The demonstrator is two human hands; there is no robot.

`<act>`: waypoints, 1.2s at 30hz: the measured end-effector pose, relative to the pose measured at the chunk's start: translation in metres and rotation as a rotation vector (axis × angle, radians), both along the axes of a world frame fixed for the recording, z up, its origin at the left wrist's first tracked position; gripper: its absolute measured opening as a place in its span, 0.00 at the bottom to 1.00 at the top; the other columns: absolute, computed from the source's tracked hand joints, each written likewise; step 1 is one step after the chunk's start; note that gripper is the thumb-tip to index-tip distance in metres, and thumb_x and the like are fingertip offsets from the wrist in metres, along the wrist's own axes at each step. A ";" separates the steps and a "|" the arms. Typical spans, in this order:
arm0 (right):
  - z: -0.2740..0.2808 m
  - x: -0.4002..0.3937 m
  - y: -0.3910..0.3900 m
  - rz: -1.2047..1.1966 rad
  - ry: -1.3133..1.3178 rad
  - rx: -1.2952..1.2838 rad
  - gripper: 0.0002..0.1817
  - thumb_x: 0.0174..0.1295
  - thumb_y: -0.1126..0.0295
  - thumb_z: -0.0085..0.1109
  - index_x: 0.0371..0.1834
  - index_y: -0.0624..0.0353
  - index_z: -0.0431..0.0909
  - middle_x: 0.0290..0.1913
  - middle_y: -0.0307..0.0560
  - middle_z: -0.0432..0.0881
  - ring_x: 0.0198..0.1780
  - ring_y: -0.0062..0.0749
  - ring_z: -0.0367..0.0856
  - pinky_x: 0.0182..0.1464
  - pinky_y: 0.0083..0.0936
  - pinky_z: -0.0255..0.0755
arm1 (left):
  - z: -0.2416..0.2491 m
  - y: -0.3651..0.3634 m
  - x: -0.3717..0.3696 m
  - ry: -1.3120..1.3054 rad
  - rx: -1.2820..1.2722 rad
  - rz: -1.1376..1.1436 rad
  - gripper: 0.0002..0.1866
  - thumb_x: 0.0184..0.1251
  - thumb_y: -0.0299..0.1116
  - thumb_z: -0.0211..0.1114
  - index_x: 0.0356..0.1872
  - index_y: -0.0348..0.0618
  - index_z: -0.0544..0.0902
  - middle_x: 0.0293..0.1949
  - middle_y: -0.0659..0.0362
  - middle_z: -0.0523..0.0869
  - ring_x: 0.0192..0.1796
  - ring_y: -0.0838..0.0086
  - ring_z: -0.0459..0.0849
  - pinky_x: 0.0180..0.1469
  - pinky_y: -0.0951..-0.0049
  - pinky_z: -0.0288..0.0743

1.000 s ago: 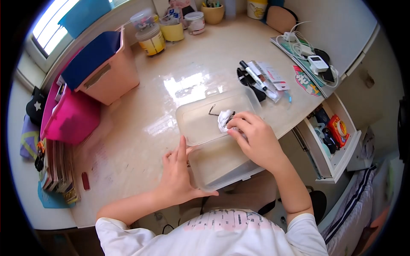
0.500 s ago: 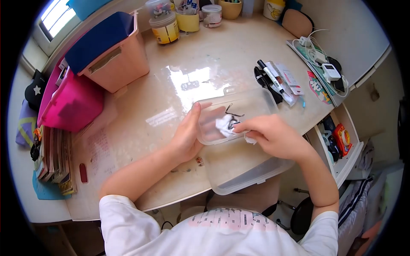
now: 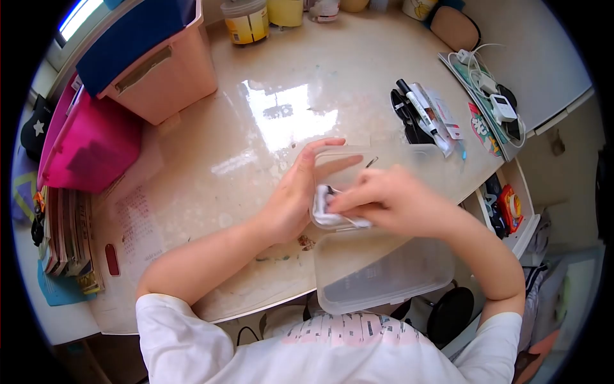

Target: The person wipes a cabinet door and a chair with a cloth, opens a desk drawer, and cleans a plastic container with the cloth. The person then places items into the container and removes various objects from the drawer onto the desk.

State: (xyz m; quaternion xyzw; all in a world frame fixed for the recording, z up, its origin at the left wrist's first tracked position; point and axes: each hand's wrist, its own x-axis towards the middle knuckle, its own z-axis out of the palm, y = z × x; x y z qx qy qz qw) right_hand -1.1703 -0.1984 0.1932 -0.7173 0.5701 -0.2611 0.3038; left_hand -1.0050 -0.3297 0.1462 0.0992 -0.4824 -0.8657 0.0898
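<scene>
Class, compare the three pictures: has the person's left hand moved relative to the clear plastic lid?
Yes. The left hand has gone from the desk beside the clear container up to grip the left edge of the clear lid.

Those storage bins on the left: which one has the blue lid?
The peach-coloured bin nearer the jars; its lid is dark blue. The magenta bin beside it shows none.
</scene>
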 end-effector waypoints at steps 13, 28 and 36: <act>-0.022 0.010 -0.026 -0.023 0.236 -0.533 0.18 0.52 0.72 0.73 0.47 0.62 0.84 0.51 0.50 0.84 0.50 0.44 0.84 0.49 0.34 0.83 | -0.006 -0.007 0.001 -0.003 0.200 0.029 0.49 0.69 0.79 0.23 0.80 0.58 0.54 0.76 0.52 0.66 0.76 0.56 0.69 0.75 0.46 0.69; -0.014 -0.031 -0.026 0.155 0.844 -0.878 0.16 0.39 0.75 0.65 0.37 0.64 0.86 0.47 0.46 0.84 0.53 0.41 0.85 0.50 0.31 0.84 | -0.002 -0.006 0.006 0.067 0.141 0.012 0.42 0.71 0.76 0.33 0.76 0.61 0.55 0.78 0.55 0.60 0.72 0.52 0.73 0.67 0.48 0.75; -0.011 -0.042 -0.030 0.173 0.786 -0.784 0.17 0.51 0.76 0.63 0.46 0.65 0.86 0.52 0.47 0.83 0.56 0.40 0.83 0.52 0.29 0.83 | -0.001 -0.003 -0.001 0.031 0.085 0.036 0.41 0.73 0.75 0.35 0.77 0.62 0.55 0.72 0.54 0.68 0.71 0.52 0.75 0.65 0.51 0.78</act>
